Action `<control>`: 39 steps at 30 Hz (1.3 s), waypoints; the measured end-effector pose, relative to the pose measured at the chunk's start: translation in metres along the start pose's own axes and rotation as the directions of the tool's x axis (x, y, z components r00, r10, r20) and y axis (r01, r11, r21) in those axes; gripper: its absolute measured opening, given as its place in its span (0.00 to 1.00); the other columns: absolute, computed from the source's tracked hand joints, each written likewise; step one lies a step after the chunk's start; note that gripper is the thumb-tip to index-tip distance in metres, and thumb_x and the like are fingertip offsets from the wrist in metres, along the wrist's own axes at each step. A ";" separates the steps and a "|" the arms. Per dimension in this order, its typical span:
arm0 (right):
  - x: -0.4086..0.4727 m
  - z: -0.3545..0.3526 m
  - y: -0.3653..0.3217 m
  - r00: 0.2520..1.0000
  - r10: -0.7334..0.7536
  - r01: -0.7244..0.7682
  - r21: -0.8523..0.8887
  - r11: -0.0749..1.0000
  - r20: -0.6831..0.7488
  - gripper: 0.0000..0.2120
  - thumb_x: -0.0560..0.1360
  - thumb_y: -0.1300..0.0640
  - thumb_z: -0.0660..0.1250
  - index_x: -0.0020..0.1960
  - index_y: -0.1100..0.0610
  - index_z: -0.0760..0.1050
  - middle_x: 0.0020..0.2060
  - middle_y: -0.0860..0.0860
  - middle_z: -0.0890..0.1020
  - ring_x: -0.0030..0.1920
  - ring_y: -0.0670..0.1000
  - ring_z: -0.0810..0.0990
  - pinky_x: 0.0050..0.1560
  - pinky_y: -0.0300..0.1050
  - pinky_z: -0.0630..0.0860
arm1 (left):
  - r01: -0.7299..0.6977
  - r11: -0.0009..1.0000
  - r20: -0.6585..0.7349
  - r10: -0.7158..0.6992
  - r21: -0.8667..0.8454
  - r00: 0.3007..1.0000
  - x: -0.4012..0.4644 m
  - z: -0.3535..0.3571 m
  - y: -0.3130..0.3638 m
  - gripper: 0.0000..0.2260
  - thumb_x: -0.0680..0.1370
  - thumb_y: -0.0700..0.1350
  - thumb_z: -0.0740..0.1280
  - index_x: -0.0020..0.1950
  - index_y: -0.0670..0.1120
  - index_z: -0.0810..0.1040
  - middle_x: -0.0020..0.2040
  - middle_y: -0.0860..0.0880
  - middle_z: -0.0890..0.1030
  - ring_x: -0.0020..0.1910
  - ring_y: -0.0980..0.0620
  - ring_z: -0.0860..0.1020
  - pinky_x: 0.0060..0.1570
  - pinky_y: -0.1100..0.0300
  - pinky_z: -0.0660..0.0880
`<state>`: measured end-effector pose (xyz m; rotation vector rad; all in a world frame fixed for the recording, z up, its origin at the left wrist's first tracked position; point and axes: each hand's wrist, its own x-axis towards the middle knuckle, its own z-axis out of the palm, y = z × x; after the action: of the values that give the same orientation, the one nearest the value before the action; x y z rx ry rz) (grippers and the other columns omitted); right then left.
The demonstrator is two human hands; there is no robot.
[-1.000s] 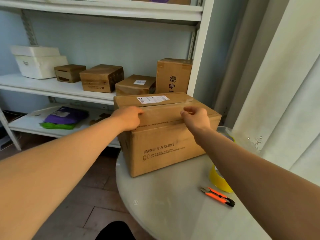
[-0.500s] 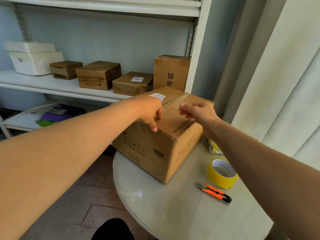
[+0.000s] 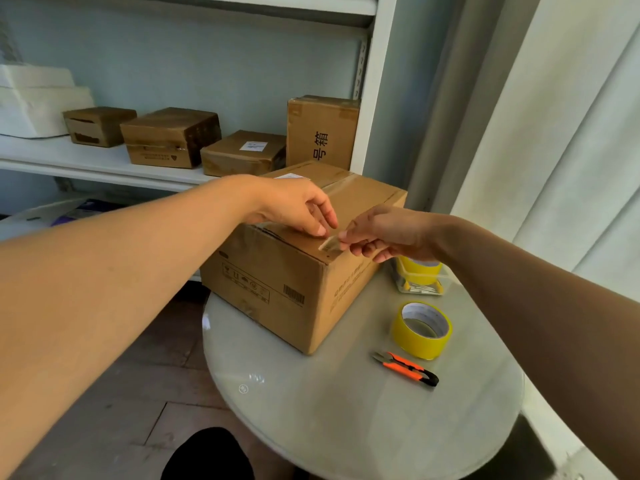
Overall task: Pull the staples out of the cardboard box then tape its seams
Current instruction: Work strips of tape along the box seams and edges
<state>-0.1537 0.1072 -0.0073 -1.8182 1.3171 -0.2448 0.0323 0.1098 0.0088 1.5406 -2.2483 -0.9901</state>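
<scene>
The right hand (image 3: 388,233) pinches a small loose strip (image 3: 330,243), probably old tape, at the near top corner of the cardboard box (image 3: 294,271), while the left hand (image 3: 298,209) rests with loosely curled fingers on the box top just beside it, steadying and gripping nothing that shows. Half a second ago both hands were only touching the box top; a second ago the box sat square-on, and it has since been turned so that a corner points toward the person. That suggests the work has moved to this corner's seam, peeling or picking at it; no staple is clear enough to make out, and taping has not begun. The box stands at the far left part of the round worktop (image 3: 346,427), its left side close to the worktop's edge, so a hard tug leftward could shift it off. To the right of the box lie the yellow tape roll (image 3: 420,329), the orange cutter (image 3: 407,368) in front of the roll, and a clear container (image 3: 419,282) behind it. The near side of the box is open for reaching.
</scene>
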 end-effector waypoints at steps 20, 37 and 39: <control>0.008 0.006 -0.006 1.000 0.009 -0.011 -0.125 0.992 -0.021 0.06 0.75 0.53 0.69 0.43 0.54 0.80 0.34 0.49 0.78 0.39 0.48 0.74 0.44 0.43 0.72 | -0.022 0.996 0.057 0.027 -0.083 0.998 -0.001 0.002 -0.013 0.14 0.72 0.40 0.72 0.55 0.51 0.75 0.55 0.47 0.80 0.56 0.50 0.78 0.60 0.55 0.75; 0.005 0.008 -0.009 0.999 0.017 -0.023 -0.191 0.981 -0.036 0.07 0.75 0.51 0.68 0.43 0.55 0.80 0.34 0.49 0.78 0.38 0.47 0.74 0.44 0.42 0.74 | -0.056 0.998 0.090 0.052 0.041 0.995 0.003 0.009 -0.014 0.12 0.70 0.42 0.74 0.50 0.51 0.77 0.51 0.51 0.76 0.50 0.56 0.73 0.48 0.65 0.72; 0.002 0.006 -0.010 0.999 -0.004 -0.008 -0.225 0.974 -0.050 0.07 0.75 0.50 0.68 0.42 0.53 0.80 0.34 0.49 0.78 0.38 0.47 0.74 0.44 0.42 0.74 | -0.062 0.994 0.117 0.052 0.088 0.992 0.005 0.008 -0.012 0.09 0.71 0.42 0.74 0.48 0.51 0.78 0.50 0.51 0.77 0.49 0.57 0.73 0.47 0.65 0.71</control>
<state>-0.1422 0.1090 -0.0043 -2.0110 1.4299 -0.1450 0.0344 0.1062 -0.0054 1.4811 -2.4336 -0.9959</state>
